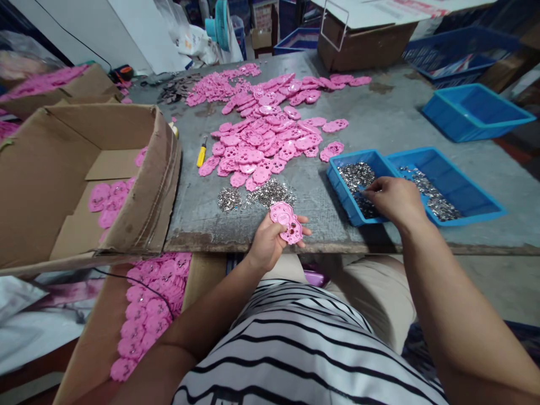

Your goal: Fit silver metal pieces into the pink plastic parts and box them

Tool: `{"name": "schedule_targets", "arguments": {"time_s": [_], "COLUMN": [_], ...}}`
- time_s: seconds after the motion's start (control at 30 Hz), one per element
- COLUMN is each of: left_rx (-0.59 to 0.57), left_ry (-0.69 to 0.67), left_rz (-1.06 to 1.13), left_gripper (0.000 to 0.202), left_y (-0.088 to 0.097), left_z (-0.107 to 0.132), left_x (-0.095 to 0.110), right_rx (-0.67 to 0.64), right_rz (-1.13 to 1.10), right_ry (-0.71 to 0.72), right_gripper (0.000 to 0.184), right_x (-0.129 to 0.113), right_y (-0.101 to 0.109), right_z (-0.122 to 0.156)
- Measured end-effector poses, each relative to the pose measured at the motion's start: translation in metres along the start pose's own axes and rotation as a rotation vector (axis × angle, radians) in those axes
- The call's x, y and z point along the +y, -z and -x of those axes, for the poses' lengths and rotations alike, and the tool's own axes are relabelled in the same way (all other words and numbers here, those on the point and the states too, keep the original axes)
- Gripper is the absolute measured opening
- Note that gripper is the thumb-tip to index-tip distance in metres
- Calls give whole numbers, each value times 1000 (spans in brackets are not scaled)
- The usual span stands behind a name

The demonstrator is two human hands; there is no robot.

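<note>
My left hand (270, 239) holds a pink plastic plate (287, 223) with holes and a wavy edge, thumb on its face, just over the table's front edge. My right hand (394, 199) reaches over the smaller blue bin (333, 174), its thumb and forefinger pinched together above small shiny metal pieces (358, 173). Whatever lies between those fingertips is too small to make out. A larger blue bin (476, 194) with more metal pieces stands right beside it. Loose metal pieces (272, 193) lie on the table beyond my left hand.
A heap of pink plates (265, 132) covers the table's middle, with a yellow-handled screwdriver (202, 153) to its left. An open cardboard box (164, 174) stands at the left, and a lower box holds stacked pink plates (147, 315). Another blue bin (468, 121) sits at the right.
</note>
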State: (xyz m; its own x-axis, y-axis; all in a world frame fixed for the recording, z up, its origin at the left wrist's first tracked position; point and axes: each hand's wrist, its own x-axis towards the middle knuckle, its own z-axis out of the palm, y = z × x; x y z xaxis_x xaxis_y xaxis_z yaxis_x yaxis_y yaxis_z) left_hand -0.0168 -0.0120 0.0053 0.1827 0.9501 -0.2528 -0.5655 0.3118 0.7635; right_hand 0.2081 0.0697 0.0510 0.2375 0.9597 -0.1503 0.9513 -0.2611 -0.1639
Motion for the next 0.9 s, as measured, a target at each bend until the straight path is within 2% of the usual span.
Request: {"name": "schedule_targets", "arguments": {"time_s": [0.2,0.33,0.53,0.63,0.7,0.8,0.9], "left_rx": [15,13,6,6,11,20,14], "left_ry": [-6,7,14,11,9,4,3], "left_rz": [3,7,2,-3,-7,-4,-22], "left_gripper": [31,33,33,33,32,32,32], "left_y": [1,1,1,2,2,0,-7], "left_z": [0,0,-2,-2,-2,-2,-2], "left_x": [-1,-2,-4,-4,-4,-3,-2], "right_rx": [56,77,61,106,158,192,81], "right_rz": [-84,-224,-307,-366,-479,-771,-1076], "right_ry": [4,18,17,24,9,-2,139], "right_gripper": [11,2,7,9,12,13,10], "right_x": [4,7,8,10,10,7,-2], "right_y": [-3,-4,-5,-6,-6,-4,-5], "right_z": [-2,-2,-2,-4,-4,5,24]}}
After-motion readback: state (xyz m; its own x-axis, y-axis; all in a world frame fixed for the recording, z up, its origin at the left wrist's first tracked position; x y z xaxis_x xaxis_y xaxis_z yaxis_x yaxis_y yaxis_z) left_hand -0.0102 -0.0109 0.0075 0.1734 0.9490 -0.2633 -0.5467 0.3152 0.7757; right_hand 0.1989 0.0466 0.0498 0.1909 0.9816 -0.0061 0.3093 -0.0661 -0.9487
